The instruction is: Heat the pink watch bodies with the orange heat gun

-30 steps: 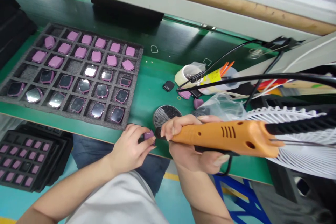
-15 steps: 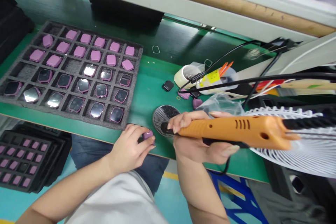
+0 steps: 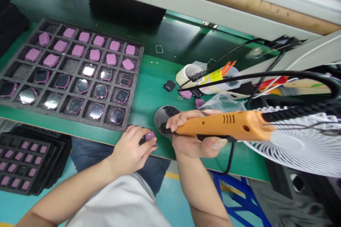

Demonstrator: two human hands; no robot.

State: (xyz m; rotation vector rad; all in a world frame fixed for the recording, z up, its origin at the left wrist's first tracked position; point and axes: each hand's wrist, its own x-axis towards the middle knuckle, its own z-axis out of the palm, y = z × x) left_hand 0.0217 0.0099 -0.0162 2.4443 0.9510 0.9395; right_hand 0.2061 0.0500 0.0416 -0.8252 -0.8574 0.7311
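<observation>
My left hand point(image 3: 131, 150) pinches a small purple watch case point(image 3: 149, 136) at the near edge of the green bench point(image 3: 149, 88). An orange electric screwdriver point(image 3: 223, 125) lies nearly level in my right hand point(image 3: 197, 134), fingers wrapped round its front end. Its tip rests over a round black perforated dish point(image 3: 163, 117), just right of the case. A black cable point(image 3: 266, 78) loops off from the tool's rear to the right.
A grey foam tray point(image 3: 134, 88) of several purple watch cases lies at the left. More black trays point(image 3: 29, 159) are stacked below the bench. A tape roll point(image 3: 186, 74), loose purple parts point(image 3: 191, 99), a plastic bag and a white fan point(image 3: 298, 145) crowd the right.
The screwdriver's tip has moved from beside the purple case to over the perforated dish. My left hand has kept its pinch on the case.
</observation>
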